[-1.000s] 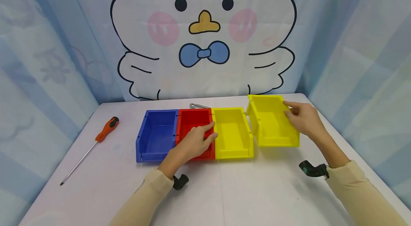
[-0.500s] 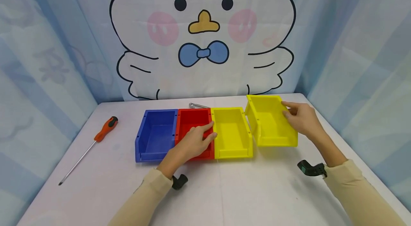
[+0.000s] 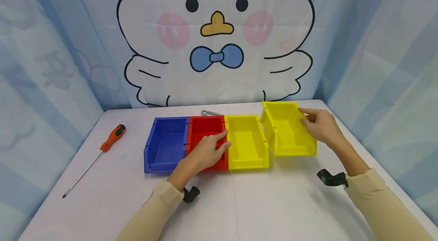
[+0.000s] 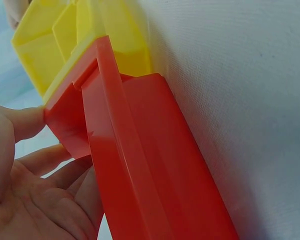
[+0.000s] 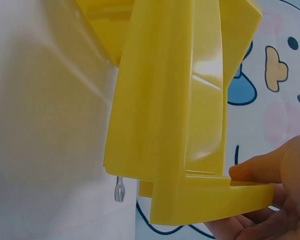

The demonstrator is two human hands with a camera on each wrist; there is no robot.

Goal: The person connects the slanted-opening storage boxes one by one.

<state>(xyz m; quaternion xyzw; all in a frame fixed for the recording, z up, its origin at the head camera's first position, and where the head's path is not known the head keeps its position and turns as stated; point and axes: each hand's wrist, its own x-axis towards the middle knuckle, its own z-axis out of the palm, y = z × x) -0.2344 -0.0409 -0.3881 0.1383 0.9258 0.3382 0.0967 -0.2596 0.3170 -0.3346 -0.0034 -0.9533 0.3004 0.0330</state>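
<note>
A blue bin (image 3: 167, 142), a red bin (image 3: 205, 123) and a yellow bin (image 3: 247, 138) stand side by side on the table. My left hand (image 3: 205, 150) reaches over the red bin, its thumb and index fingertips touching the wall where red meets yellow; its other fingers are mostly hidden in the head view. At the right, my right hand (image 3: 321, 126) pinches the right wall of a second yellow bin (image 3: 291, 129) between thumb and fingers. This bin is tilted and raised, with a shadow below it, and its left side is close against the standing yellow bin.
An orange-handled screwdriver (image 3: 108, 143) lies at the left of the table (image 3: 219, 210). Behind the red bin, the end of a silver metal tool (image 3: 211, 113) shows. A curtain with a cartoon figure (image 3: 219, 81) hangs behind the table, and curtains flank both sides.
The second yellow bin and my right hand have shifted very slightly left. My left hand stays in the same place on the red bin's wall.
</note>
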